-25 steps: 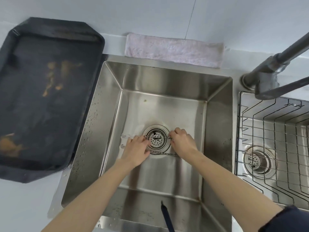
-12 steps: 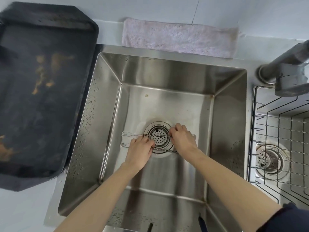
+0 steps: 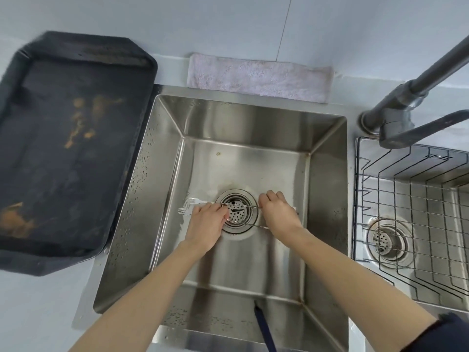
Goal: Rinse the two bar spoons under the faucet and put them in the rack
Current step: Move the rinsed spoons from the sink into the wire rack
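Note:
Two thin metal bar spoons lie side by side across the drain at the bottom of the steel sink. Their forked ends stick out to the left of my left hand. That hand grips the left part of both twisted stems. My right hand grips the farther spoon near its right end, while the nearer spoon runs under it. The grey faucet stands at the right, its spout out of view. The wire rack sits in the right basin.
A black tray with brown stains lies on the counter to the left. A pale folded cloth lies behind the sink. A dark strap hangs over the sink's front edge. The second drain shows beneath the rack.
Both hands stay on the spoons over the drain. The forked ends have lifted slightly and blur. The view shifts between frames as my head moves.

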Tool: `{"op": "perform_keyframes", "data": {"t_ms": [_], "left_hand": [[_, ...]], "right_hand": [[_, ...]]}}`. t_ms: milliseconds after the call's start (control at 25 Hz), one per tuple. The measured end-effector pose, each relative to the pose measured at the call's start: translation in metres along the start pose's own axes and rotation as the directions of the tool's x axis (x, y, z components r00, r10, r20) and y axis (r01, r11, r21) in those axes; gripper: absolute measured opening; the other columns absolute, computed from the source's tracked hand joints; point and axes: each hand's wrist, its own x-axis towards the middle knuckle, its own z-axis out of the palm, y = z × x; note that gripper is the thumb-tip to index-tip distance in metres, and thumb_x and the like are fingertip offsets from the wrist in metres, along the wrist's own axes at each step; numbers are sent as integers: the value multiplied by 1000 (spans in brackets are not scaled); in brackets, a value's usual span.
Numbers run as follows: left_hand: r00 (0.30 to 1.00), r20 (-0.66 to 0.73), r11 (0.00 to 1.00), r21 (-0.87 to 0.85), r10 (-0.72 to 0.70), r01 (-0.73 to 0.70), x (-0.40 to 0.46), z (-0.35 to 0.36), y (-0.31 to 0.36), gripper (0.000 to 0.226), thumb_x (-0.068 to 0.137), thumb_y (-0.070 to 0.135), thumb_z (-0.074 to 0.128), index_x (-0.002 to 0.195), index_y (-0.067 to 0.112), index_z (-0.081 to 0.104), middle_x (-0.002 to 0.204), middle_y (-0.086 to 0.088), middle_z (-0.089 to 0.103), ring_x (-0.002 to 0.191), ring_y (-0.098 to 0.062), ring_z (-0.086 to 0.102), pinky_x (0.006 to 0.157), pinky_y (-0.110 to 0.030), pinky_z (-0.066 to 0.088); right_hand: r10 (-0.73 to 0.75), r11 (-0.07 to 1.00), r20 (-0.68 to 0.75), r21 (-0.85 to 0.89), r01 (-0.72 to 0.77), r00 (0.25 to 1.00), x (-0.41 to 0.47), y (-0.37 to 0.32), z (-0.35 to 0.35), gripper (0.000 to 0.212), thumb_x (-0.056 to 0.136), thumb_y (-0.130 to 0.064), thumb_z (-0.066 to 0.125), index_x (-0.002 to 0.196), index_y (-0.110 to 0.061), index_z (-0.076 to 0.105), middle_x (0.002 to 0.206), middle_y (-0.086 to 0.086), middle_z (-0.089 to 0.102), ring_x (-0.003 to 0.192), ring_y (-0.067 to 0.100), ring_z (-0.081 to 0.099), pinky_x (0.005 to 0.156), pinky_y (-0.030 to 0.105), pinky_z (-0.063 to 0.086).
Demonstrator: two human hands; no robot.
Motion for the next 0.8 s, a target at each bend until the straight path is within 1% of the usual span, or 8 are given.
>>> {"op": "perform_keyframes", "data": {"t_ms": [40,80,200,280,440,520,680,800], "left_hand": [[1000,-14,1000,-7,-3,3,-2,-5,2,22,92,15,39,103,15,58,113,-3,60,111,-24,51,90,-33,28],[1000,-27,1000,-16,-9,9,-4,-9,3,22,92,15,39,103,15,58,112,-4,60,110,-24,52,89,-34,29],[998,-53,998,-43,-36,34,-9,-23,9,22,93,16,39,106,15,56,115,-2,59,110,-22,52,90,-33,29],[995,-90,998,-46,-34,30,-14,-35,14,22,93,16,39,107,16,56,116,-1,59,110,-21,52,91,-32,28],[980,-197,999,-31,7,-13,-23,-57,27,20,93,17,40,103,15,57,110,-2,62,103,-23,57,90,-32,28],[972,-234,997,-66,19,-35,-28,-68,32,19,93,16,40,101,13,57,107,-4,62,101,-25,58,88,-33,29],[950,-307,990,-107,54,-91,-40,-87,43,18,92,14,43,99,8,58,105,-8,62,98,-26,58,80,-33,30],[930,-364,983,-150,47,-108,-49,-99,51,17,90,10,46,99,5,60,101,-11,63,93,-30,60,84,-39,40]], "right_hand": [[9,1000,-14,7,-9,1000,-5,0,-5,48,79,18,44,121,-5,43,129,12,45,123,27,37,71,40,43],[14,1000,-27,17,-14,1000,-9,0,-11,48,79,19,43,122,-5,43,129,13,45,123,28,37,71,40,43],[9,999,-89,41,-5,996,-20,4,-23,50,78,21,41,121,-4,44,126,15,46,121,29,37,81,41,47],[3,998,-146,61,6,989,-27,6,-30,47,80,21,39,119,-4,46,124,15,47,119,30,39,84,41,47],[2,996,-257,84,20,966,-39,11,-47,37,89,12,39,120,-6,48,123,12,49,119,28,40,85,38,47],[2,995,-308,94,29,952,-47,15,-57,34,92,7,38,122,-6,48,124,12,50,119,28,40,88,37,45],[13,995,-413,99,30,911,-66,22,-73,30,94,1,39,121,-6,50,123,11,51,118,28,41,86,36,45],[17,996,-477,89,30,878,-80,28,-82,28,95,-1,39,120,-6,51,120,12,52,113,29,44,87,35,45]]}}
